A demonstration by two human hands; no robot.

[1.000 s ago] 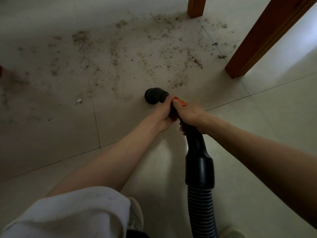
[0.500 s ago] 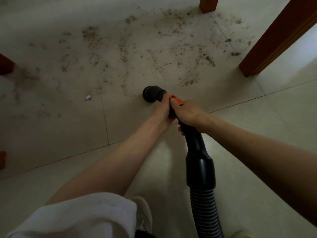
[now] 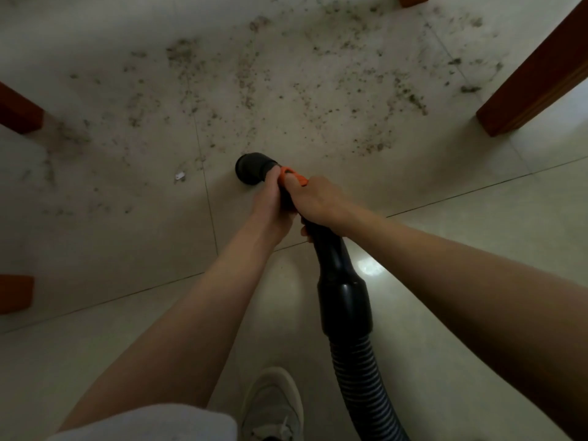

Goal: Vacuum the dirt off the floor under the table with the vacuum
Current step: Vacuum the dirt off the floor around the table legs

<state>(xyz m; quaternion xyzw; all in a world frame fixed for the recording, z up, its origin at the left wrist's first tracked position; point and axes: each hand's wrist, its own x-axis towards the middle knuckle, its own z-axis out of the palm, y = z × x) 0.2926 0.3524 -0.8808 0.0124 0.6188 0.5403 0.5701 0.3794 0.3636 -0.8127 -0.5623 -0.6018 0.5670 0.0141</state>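
A black vacuum hose (image 3: 345, 300) with a ribbed lower section runs from the bottom of the view up to a round black nozzle (image 3: 253, 168) that points down at the pale tiled floor. An orange part (image 3: 294, 176) sits on the wand just behind the nozzle. My left hand (image 3: 270, 205) grips the wand from the left, right behind the nozzle. My right hand (image 3: 319, 202) grips it from the right, thumb near the orange part. Dark dirt (image 3: 286, 90) lies scattered over the tiles beyond the nozzle. A small white scrap (image 3: 179, 177) lies left of the nozzle.
Wooden table legs stand at the right (image 3: 534, 81), the left (image 3: 17, 113) and the top edge (image 3: 412, 0). Another reddish wooden piece (image 3: 14, 294) shows at the left edge. My shoe (image 3: 272, 405) is on the floor below my arms.
The view has shifted so the left table leg and a lower wooden piece came into sight. The nozzle has moved slightly left; both hands keep their grip.
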